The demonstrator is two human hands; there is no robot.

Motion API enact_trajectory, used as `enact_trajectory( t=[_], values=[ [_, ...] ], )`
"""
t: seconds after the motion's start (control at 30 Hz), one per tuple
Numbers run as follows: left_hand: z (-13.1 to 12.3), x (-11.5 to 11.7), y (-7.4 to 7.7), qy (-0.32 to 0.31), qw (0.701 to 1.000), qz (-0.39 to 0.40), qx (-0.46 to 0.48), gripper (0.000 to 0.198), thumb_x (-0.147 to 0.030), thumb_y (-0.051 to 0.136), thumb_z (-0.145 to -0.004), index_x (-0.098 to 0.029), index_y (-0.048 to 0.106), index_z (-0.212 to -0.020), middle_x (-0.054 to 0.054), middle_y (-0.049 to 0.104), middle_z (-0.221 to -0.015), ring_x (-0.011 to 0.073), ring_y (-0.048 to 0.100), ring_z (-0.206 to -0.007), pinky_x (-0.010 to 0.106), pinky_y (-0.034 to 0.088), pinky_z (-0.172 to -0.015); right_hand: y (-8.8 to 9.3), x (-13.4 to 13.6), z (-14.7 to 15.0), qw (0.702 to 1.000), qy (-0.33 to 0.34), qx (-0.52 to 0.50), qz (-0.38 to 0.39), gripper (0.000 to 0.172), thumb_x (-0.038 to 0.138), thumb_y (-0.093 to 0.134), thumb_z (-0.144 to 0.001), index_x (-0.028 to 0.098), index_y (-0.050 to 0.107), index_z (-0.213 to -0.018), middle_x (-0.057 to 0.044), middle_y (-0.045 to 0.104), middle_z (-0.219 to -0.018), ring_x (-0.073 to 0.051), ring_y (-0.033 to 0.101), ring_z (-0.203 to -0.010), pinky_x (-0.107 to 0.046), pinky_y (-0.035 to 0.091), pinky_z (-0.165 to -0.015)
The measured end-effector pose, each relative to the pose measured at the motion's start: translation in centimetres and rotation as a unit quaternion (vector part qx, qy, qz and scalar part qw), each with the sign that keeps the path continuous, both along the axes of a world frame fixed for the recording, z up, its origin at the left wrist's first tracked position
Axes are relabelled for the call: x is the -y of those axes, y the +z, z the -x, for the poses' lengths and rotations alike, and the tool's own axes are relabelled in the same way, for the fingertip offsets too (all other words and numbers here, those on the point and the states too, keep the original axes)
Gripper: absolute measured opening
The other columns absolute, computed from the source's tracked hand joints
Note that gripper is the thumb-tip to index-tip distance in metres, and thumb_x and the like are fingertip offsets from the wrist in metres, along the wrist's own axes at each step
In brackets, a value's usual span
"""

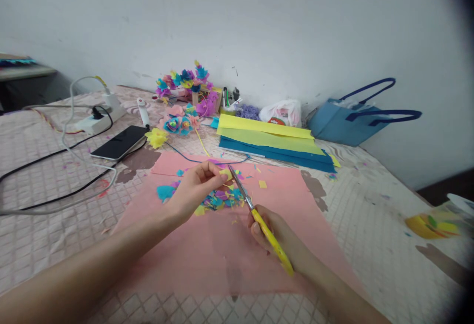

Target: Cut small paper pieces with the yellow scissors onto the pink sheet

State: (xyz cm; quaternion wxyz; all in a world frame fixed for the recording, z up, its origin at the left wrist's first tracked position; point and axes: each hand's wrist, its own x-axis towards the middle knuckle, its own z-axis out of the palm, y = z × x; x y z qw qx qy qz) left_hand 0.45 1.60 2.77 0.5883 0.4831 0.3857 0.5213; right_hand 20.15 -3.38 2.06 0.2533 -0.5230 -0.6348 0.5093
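Note:
My left hand [200, 185] pinches a small piece of yellow paper [226, 173] between thumb and fingers. Beside it, my right hand [272, 227] is closed around the yellow handles of a pair of scissors [246, 196]. The scissor blades point up and left, and their tips meet the edge of the yellow paper; whether they are parted is hard to make out. Under both hands lies a pink sheet [207, 260]. A heap of blue, purple and yellow paper scraps [222, 199] is spread on it, below the left hand.
Behind the pink sheet lie stacked yellow and blue paper sheets [266, 139]. Paper flowers [179, 121] stand at the back. To the left are a phone [119, 142], a power strip [99, 119] and cables. A blue bag [340, 121] and a plastic tub [433, 222] are on the right.

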Motion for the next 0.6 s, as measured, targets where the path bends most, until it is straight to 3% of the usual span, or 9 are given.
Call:
enact_trajectory(
  t=[0.23, 0.6],
  values=[
    [0.17, -0.32, -0.50, -0.031, 0.999, 0.002, 0.032, 0.021, -0.028, 0.072, -0.075, -0.015, 0.057, -0.072, 0.000, 0.069, -0.071, 0.0135, 0.068, -0.074, 0.023, 0.053, -0.069, 0.08, -0.25, -0.36, 1.000, 0.018, 0.003, -0.025, 0.017, 0.034, 0.051, -0.075, 0.020, 0.043, -0.071, 0.001, 0.048, -0.067, -0.012, 0.043, -0.060, -0.024, 0.033, -0.053],
    [0.16, -0.43, -0.68, -0.036, 0.999, 0.000, 0.040, 0.021, -0.027, 0.072, -0.076, -0.014, 0.056, -0.072, 0.001, 0.069, -0.073, 0.0113, 0.066, -0.071, 0.023, 0.054, -0.069, -0.13, -0.28, -0.59, 0.998, 0.016, 0.030, -0.051, 0.022, 0.037, 0.054, -0.074, 0.020, 0.043, -0.067, 0.001, 0.049, -0.064, -0.012, 0.043, -0.059, -0.024, 0.033, -0.053]
  ],
)
